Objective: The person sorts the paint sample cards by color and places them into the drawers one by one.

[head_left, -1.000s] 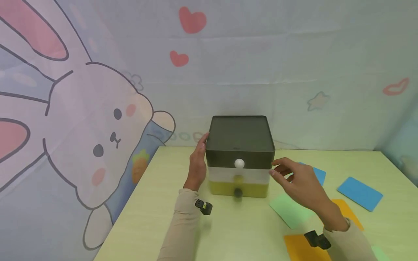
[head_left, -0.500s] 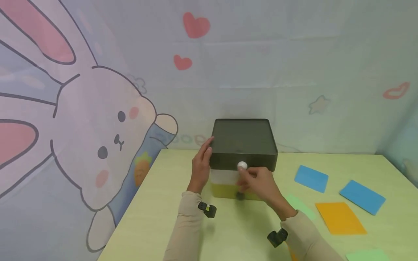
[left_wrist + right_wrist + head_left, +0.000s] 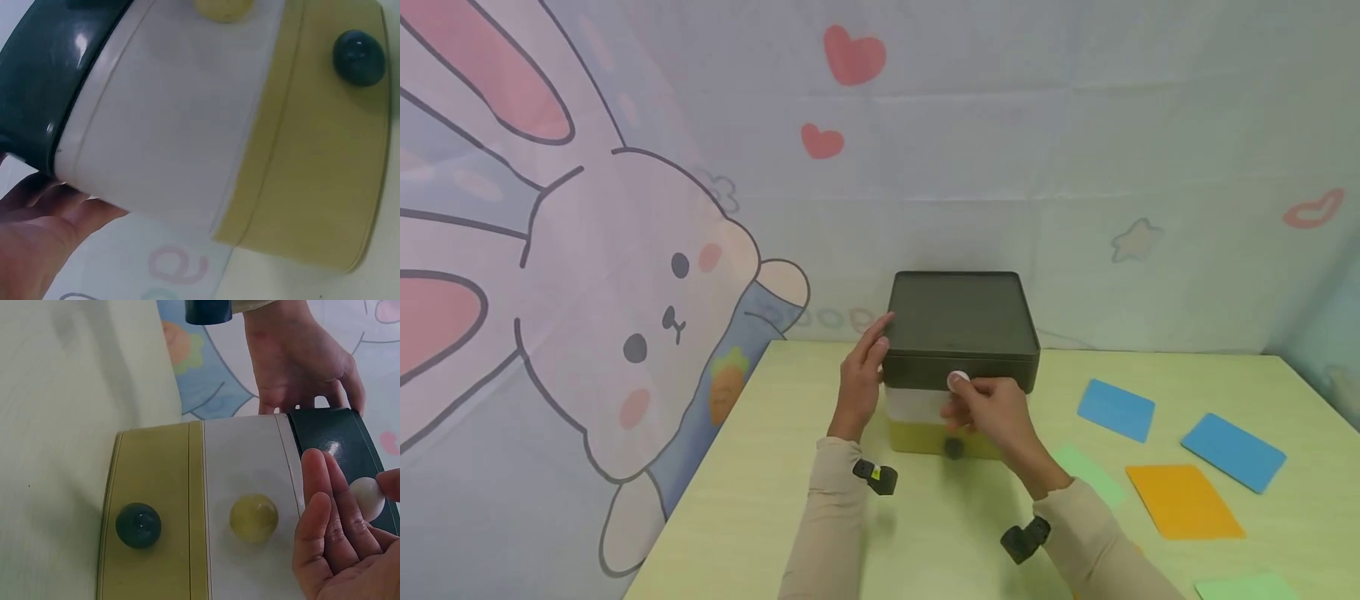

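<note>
A small three-tier drawer box (image 3: 960, 310) stands on the table, dark green on top, white in the middle and yellow at the bottom. My right hand (image 3: 1000, 414) pinches the white knob (image 3: 367, 499) of the dark green drawer between thumb and finger, its other fingers extended below. Against the box's left side lies my left hand (image 3: 859, 379), fingers stretched along the upper tiers. In the right wrist view a yellow knob (image 3: 254, 517) sits on the white drawer and a dark green knob (image 3: 138, 525) on the yellow one.
To the right lie flat blue cards (image 3: 1232, 452), an orange card (image 3: 1185, 502) and pale green cards (image 3: 1247, 587), some partly behind the right arm. A printed cloth (image 3: 970, 167) with a rabbit and hearts hangs close behind the table (image 3: 790, 467).
My right hand has come in from the box's right side and taken hold of the white knob. A thin seam now shows along the top front edge. The left hand stays at the side.
</note>
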`<state>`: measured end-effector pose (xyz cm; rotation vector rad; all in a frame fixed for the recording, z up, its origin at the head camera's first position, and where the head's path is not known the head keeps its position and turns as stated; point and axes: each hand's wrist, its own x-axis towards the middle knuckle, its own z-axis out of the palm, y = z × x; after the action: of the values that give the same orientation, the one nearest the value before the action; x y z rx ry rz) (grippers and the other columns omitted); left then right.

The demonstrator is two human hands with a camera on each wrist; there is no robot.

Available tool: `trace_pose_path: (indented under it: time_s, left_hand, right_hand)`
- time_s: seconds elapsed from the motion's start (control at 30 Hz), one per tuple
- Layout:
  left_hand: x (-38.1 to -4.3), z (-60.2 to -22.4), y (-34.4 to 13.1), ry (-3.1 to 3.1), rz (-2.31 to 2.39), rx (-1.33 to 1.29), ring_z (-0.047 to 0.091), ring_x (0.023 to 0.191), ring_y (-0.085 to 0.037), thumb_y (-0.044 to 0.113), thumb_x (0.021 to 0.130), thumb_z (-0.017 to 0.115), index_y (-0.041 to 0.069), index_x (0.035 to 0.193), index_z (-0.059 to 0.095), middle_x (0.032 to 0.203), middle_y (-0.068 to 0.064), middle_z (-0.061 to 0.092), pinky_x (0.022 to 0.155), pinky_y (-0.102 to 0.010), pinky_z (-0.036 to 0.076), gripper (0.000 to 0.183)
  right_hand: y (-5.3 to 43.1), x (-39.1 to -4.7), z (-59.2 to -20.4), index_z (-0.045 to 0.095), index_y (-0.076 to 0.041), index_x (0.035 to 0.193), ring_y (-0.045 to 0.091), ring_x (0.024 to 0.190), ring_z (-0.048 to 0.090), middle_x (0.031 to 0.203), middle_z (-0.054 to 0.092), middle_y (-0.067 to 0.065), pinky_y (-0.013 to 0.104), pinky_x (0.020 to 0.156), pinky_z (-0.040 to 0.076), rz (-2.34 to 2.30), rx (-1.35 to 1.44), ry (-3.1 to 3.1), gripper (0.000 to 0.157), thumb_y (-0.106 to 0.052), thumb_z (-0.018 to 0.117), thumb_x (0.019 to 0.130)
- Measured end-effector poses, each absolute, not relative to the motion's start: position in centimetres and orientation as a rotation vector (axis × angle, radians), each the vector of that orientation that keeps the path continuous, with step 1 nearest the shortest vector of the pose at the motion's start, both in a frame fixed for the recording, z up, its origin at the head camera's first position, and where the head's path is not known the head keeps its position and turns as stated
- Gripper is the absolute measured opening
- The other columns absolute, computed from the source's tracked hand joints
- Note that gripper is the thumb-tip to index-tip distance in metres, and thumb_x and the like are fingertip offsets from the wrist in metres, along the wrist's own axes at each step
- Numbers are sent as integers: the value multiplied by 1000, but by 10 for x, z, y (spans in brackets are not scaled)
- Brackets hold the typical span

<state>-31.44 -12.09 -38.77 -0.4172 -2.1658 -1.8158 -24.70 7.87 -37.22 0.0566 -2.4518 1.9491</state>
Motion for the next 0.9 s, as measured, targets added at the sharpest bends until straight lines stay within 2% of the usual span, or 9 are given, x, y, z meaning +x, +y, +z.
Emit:
trace_pose_path:
  time_s: [0.07,0.2,0.3,0.43,0.6,0.73,0.9]
  left_hand:
    - [-314,-387,-124,-2191,-1847,-447,45,144,-27,42,106,41,41,146,50,159,2,43,104,-62,47,41]
    - [-313,-386,-129,-2246,-1862,-494,42,147,-27,45,106,41,44,147,46,160,1,41,104,-63,46,41]
    - [-312,-386,-131,-2264,-1840,-508,44,145,-28,48,106,42,45,147,46,159,2,42,100,-58,50,42]
    - [-310,-386,-134,-2277,-1783,-516,47,143,-26,51,105,42,46,147,45,158,4,44,94,-52,48,43]
    - [-311,-387,-135,-2266,-1808,-544,42,147,-25,52,104,42,45,147,45,159,5,42,110,-59,43,44]
    - [-312,-387,-135,-2234,-1872,-556,38,149,-25,52,104,43,45,147,46,161,8,39,112,-63,39,44]
    - [-310,-387,-135,-2221,-1909,-552,37,150,-25,51,104,43,44,147,46,161,8,38,112,-64,38,43]
  right_hand:
    - [78,-242,-374,75,3,94,20,67,75,77,78,8,29,63,57,1931,54,-2447,46,-40,59,99]
    - [77,-228,-377,74,0,86,21,65,74,73,75,8,28,69,59,1838,93,-2464,45,-39,58,100]
    - [76,-217,-379,74,-3,83,18,64,73,69,74,6,25,70,57,1715,138,-2490,42,-38,59,100]
    - [73,-202,-379,75,-8,81,10,64,71,65,74,0,24,64,50,1553,157,-2536,38,-38,59,99]
    - [71,-183,-377,75,-11,80,6,63,67,61,72,-4,23,59,43,1512,146,-2564,36,-37,60,99]
    - [70,-171,-377,73,-12,77,8,60,68,59,71,-4,22,57,40,1526,149,-2565,36,-38,61,99]
    - [68,-162,-377,74,-11,82,11,57,70,60,71,-3,22,60,46,1567,132,-2570,34,-38,62,98]
